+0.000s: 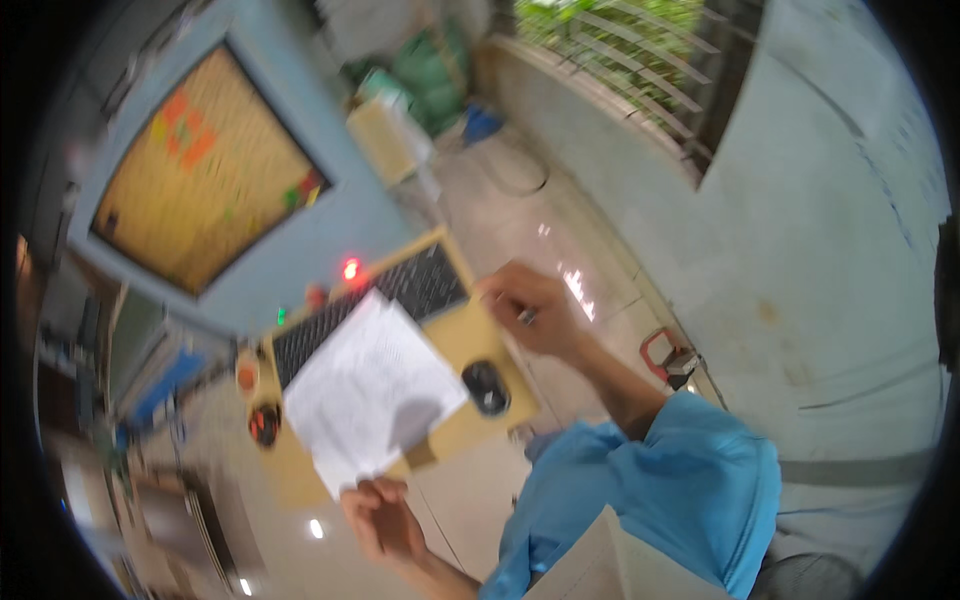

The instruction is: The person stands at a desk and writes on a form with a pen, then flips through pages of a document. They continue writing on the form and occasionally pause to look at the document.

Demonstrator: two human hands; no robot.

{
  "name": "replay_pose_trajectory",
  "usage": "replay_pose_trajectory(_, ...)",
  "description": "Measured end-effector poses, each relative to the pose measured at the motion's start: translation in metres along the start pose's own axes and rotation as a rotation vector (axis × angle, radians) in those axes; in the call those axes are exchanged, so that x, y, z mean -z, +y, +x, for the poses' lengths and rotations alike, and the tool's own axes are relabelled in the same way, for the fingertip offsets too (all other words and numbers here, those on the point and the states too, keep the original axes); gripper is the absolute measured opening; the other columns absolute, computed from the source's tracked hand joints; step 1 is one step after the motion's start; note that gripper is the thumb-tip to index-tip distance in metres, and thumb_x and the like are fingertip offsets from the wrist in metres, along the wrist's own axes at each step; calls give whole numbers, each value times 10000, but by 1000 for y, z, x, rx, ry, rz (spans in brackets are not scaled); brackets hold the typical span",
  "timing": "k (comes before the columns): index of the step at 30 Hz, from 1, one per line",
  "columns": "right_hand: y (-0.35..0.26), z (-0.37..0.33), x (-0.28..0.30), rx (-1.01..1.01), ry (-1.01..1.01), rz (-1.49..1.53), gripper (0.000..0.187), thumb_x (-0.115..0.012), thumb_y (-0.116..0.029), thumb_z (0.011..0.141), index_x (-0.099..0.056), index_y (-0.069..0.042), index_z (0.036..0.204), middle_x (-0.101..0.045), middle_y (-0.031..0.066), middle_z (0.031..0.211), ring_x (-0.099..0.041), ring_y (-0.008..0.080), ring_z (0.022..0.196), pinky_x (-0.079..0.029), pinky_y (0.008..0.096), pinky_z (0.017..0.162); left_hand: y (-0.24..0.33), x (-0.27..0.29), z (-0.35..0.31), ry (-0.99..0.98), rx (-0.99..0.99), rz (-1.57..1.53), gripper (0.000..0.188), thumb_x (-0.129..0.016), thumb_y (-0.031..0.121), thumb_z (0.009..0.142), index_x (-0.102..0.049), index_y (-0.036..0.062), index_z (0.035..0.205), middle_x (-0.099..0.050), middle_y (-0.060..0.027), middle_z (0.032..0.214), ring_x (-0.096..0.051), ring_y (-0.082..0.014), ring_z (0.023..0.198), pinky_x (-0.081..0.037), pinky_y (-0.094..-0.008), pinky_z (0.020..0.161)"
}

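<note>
White papers (365,385) lay left of centre frame, already out across part of the black keyboard (432,278), not yet put away. At their lower corner the left hand (385,518) was half-curled, pinching or not I couldn't tell. Above the black mouse (487,388), the right hand (537,308) curled inward, its grip blurred.

My bare right hand (537,308) is loosely curled; my bare left hand (385,520) (slightly blurred), fingers (388,489) bent, sits well to its left.
</note>
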State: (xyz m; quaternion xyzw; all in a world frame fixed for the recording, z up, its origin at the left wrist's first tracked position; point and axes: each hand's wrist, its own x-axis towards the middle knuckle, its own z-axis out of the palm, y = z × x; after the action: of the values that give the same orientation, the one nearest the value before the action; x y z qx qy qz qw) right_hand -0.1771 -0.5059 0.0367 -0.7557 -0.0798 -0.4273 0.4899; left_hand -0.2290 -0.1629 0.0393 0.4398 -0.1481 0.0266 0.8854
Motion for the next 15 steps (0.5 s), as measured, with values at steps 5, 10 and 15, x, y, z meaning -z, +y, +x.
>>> replay_pose_trajectory(5, -14, 29, 10, 205, 141, -52, 109, -698, -21, 1011, -748, -23, 1109, -704, 113, 951, -655, 219, 727, -519, 326, 645, -17, -13, 10, -459, 149, -53, 510, -711, 501, 1018, -613, 0, 1031, -654, -204, 935, -634, -306, 862, -491, -441, 772)
replay_pose_trajectory(10, -35, -13, 62, 12, 216, 91, 233, -588, -185, 1114, -735, -6, 1121, -710, 126, 984, -650, 205, 750, -534, 329, 667, -26, -39, 54, -866, 273, -160, 522, -725, 447, 1025, -663, -69, 1080, -701, -278, 1001, -701, -353, 907, -552, -455, 805)
replay_pose_trajectory(15, -43, -52, 163, -98, 290, -102, 594, -405, -435, 1175, -739, 31, 1022, -689, 122, 873, -623, 164, 712, -503, 300, 644, -10, -109, 108, -1153, 246, -36, 409, -781, 329, 969, -715, -72, 1018, -737, -289, 1014, -728, -347, 878, -566, -433, 737)
